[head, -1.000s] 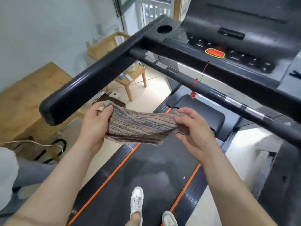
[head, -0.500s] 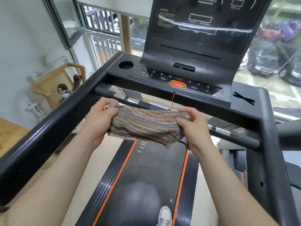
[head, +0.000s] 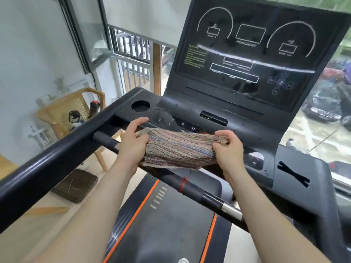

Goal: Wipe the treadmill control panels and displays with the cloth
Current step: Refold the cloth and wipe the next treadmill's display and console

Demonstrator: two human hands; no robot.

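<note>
Head view: left hand (head: 131, 147), right hand (head: 228, 149) each pinch striped cloth (head: 176, 149) ends.

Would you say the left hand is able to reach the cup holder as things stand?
Probably yes: the left hand holds the cloth just short of the cup holder, and nothing lies between them.

We have raised the striped, multicoloured woven cloth (head: 176, 149) from over the belt to the centre of the frame. It now sits in front of the black button panel (head: 180, 123) and hides the red button seen before. Our left hand (head: 133, 143) and right hand (head: 228, 149) rose with it, and the left fingers have stretched out. The dark glossy display screen (head: 247, 54) now fills the upper right.
</note>
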